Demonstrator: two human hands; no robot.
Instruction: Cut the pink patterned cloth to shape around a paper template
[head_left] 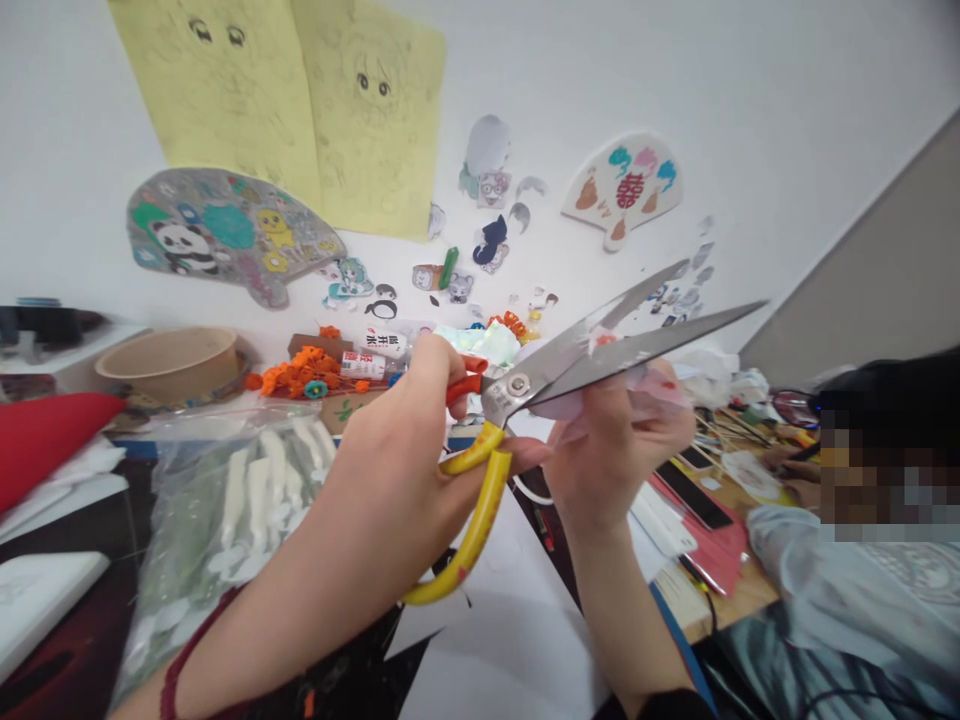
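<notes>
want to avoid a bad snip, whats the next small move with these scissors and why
Probably close the long steel blades of the yellow-handled scissors slowly, in a small bite: they stand wide open at the pale pink sheet held by your right hand, while your left hand grips the handles.

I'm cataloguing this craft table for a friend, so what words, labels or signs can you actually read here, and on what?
"白开水" (best reading) on the white bottle
"囍" in red on the fan-shaped cutout
Red characters on the lower bottle label: too blurred to read
Scissors: no readable marking
</notes>
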